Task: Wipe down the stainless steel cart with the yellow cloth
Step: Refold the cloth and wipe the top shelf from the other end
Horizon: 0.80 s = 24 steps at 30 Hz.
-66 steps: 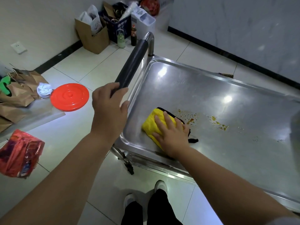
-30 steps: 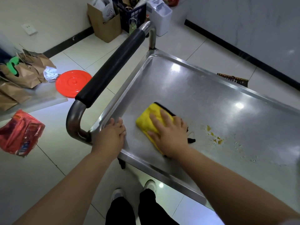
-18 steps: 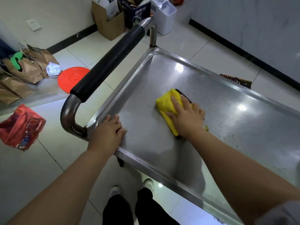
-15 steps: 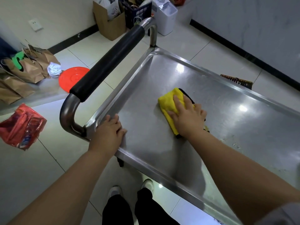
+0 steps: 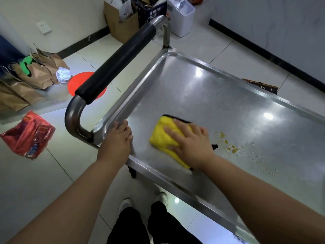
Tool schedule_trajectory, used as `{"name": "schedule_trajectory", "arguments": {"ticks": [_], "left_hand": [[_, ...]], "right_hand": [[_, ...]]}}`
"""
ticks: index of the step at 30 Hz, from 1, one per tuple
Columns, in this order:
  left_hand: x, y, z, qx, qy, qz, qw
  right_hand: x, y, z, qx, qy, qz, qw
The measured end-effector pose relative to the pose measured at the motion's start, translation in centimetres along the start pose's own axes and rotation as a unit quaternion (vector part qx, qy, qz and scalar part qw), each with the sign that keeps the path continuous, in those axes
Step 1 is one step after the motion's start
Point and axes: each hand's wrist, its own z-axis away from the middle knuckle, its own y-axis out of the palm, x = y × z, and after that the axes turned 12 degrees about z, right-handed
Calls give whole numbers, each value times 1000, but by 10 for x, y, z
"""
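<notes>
On the cart [image 5: 219, 95], the right hand [image 5: 191, 143] presses flat, straight fingers on the cloth [image 5: 162, 136] near the corner while the left hand [image 5: 117, 140] grips the rim; a short stroke could smear or miss the spill [image 5: 228, 145] just beside it.

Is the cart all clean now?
No, yellow-orange spots sit on the cart tray beside the yellow cloth under the right hand.

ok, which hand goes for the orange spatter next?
Right. The right hand already presses the yellow cloth flat on the cart, beside the orange spatter. The left hand grips the cart's corner rim.
</notes>
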Motion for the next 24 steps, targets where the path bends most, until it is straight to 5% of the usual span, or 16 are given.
{"name": "schedule_trajectory", "arguments": {"ticks": [4,8,14,19,21,24], "left_hand": [[4,1,2,12,-4,-16,1000],[9,0,2,23,-5,-6,1000],[14,-1,0,31,24,-32,999],[22,0,-1,53,42,-58,996],[25,-1,-1,59,53,-69,994],[27,-1,-1,69,49,-65,994]], "right_hand": [[-34,-7,-23,78,175,-15,981],[-20,-11,-23,79,217,-6,973],[34,-6,10,-23,81,19,996],[41,-3,27,-20,-66,14,998],[28,-6,23,11,-50,21,998],[5,-13,12,72,113,3,991]]}}
